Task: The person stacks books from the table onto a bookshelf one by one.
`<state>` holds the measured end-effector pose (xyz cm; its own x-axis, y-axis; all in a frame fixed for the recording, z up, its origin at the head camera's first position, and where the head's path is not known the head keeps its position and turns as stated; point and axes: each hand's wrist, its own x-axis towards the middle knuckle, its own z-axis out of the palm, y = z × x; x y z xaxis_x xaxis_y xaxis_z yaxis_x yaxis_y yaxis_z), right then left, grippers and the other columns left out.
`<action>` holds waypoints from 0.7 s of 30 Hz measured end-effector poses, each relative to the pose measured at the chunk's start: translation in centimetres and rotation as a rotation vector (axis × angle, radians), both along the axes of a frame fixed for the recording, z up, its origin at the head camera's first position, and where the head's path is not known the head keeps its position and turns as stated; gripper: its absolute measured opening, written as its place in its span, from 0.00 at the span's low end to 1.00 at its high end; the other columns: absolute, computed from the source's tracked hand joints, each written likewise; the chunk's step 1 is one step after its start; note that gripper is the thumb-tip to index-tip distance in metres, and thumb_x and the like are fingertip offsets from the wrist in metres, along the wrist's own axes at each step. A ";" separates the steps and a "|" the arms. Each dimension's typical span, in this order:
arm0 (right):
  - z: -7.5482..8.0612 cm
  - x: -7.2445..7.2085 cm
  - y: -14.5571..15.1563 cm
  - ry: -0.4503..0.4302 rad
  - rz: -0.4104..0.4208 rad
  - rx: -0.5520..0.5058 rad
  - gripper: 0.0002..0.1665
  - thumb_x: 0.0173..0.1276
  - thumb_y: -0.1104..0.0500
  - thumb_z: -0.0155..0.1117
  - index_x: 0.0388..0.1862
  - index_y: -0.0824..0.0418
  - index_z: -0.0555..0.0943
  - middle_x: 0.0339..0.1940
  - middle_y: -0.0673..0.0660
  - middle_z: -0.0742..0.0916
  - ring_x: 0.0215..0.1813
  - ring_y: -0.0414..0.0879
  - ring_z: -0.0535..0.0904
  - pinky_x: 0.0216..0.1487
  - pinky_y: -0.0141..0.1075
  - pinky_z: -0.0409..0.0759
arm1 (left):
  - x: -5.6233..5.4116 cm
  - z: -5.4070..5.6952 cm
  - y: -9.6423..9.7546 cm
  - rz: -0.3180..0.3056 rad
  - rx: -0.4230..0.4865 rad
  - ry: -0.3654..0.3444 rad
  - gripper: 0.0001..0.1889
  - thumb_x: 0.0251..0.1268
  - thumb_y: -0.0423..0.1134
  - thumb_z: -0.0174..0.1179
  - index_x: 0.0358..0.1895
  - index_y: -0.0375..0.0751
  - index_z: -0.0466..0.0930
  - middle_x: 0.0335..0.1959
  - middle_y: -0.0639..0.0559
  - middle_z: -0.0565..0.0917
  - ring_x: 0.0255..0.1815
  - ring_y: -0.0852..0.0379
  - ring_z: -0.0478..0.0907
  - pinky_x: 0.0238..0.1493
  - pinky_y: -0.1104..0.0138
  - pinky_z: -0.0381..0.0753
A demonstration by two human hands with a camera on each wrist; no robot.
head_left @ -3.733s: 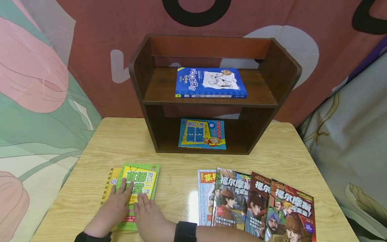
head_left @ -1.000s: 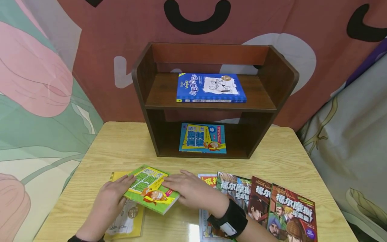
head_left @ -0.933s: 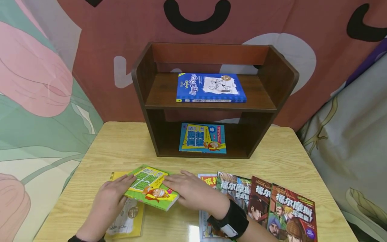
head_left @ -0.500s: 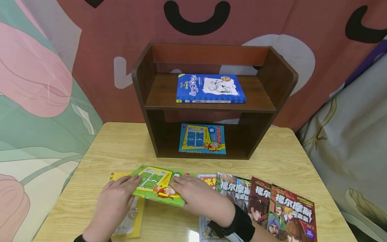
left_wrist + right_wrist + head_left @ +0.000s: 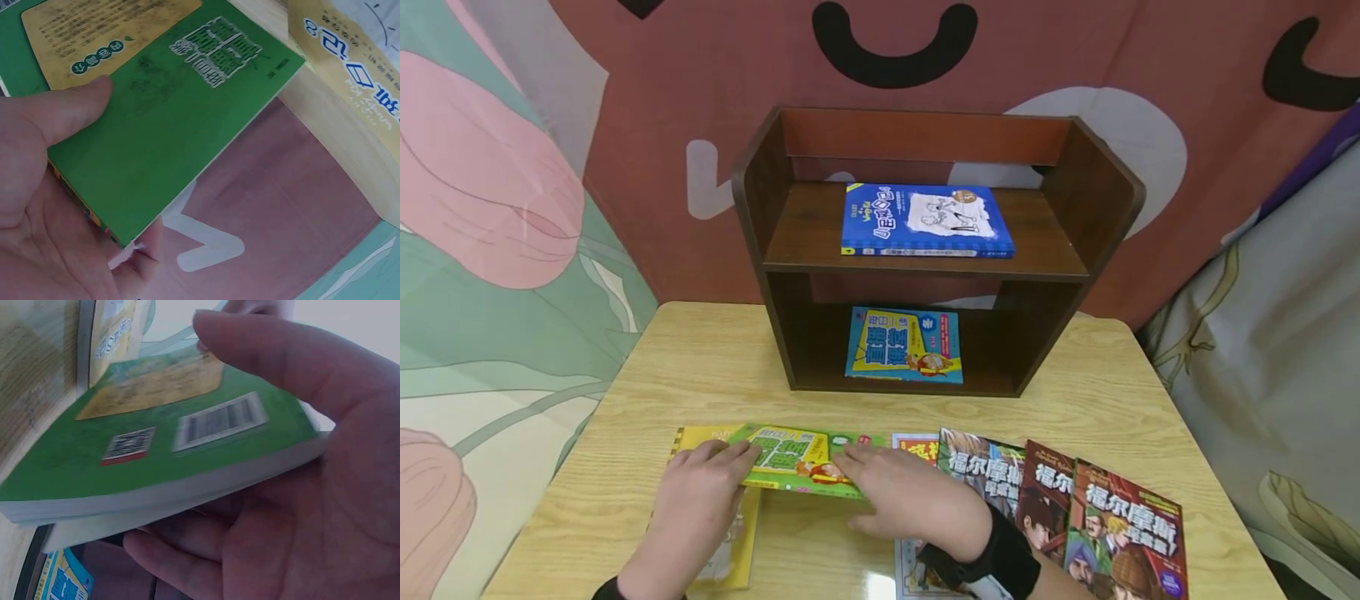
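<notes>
A green book (image 5: 797, 458) with a yellow title panel is held raised above the table, its near edge tilted up towards me. My left hand (image 5: 703, 492) grips its left end; in the left wrist view the thumb (image 5: 78, 112) lies on the green back cover. At the right end, my right hand (image 5: 910, 500) has its fingers over the front cover. In the right wrist view the thumb (image 5: 250, 347) is on the back-cover side, with the fingers beneath the pages. A yellow book (image 5: 741, 542) lies on the table, partly hidden under the left hand and green book.
A dark wooden shelf (image 5: 925, 268) stands at the back. It bears a blue book (image 5: 951, 215) above and a light-blue and yellow book (image 5: 906, 346) below. Several comics, including one with a turbaned figure (image 5: 1127, 525), overlap at the table's right, beside a pale-blue-edged book (image 5: 917, 583).
The green book has left its place on the yellow book, turned sideways and shifted right between both hands. Its near edge has tipped up, and both hands have moved slightly right.
</notes>
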<state>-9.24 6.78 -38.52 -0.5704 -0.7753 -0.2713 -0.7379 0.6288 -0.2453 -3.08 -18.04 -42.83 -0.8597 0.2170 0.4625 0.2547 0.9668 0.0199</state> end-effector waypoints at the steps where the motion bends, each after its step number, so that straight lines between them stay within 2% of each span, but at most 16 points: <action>1: 0.1 0.0 0.0 0.001 -0.002 -0.006 0.41 0.63 0.42 0.64 0.72 0.53 0.64 0.71 0.53 0.70 0.71 0.47 0.66 0.68 0.43 0.67 | -0.1 0.0 0.1 0.002 -0.003 -0.001 0.25 0.30 0.30 0.76 0.42 0.45 0.86 0.41 0.50 0.88 0.40 0.48 0.82 0.35 0.54 0.80; 5: 0.0 0.0 -0.4 0.061 -0.003 -0.036 0.35 0.66 0.46 0.62 0.69 0.57 0.68 0.67 0.53 0.75 0.67 0.45 0.71 0.66 0.41 0.71 | -0.2 0.1 0.3 0.010 -0.007 0.002 0.24 0.29 0.33 0.78 0.40 0.45 0.87 0.39 0.50 0.88 0.38 0.50 0.82 0.33 0.55 0.79; 12: -1.2 -0.4 -1.0 0.176 -0.017 -0.064 0.32 0.65 0.50 0.63 0.66 0.58 0.71 0.64 0.55 0.78 0.64 0.47 0.75 0.63 0.43 0.74 | -0.4 -0.1 0.6 -0.007 -0.009 0.038 0.22 0.31 0.32 0.77 0.38 0.45 0.87 0.38 0.51 0.88 0.36 0.52 0.81 0.28 0.60 0.74; 17: -2.0 -1.0 -1.1 0.198 -0.058 -0.041 0.28 0.65 0.64 0.60 0.65 0.56 0.72 0.64 0.53 0.78 0.64 0.46 0.74 0.62 0.44 0.74 | -0.5 -0.2 1.0 -0.034 -0.013 0.054 0.22 0.31 0.31 0.76 0.40 0.45 0.87 0.38 0.52 0.88 0.37 0.52 0.81 0.26 0.61 0.72; 21: -2.2 -1.3 -0.9 0.183 -0.090 -0.019 0.34 0.62 0.75 0.55 0.66 0.55 0.72 0.64 0.53 0.78 0.64 0.46 0.75 0.61 0.44 0.75 | -0.7 -0.3 1.5 -0.039 -0.001 0.035 0.21 0.36 0.30 0.74 0.41 0.44 0.86 0.40 0.51 0.88 0.40 0.51 0.82 0.33 0.58 0.78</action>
<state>-10.54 5.87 -40.71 -0.6759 -0.7231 -0.1424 -0.7125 0.6905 -0.1244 -3.80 -16.55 -43.09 -0.8340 0.2505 0.4916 0.2926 0.9562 0.0092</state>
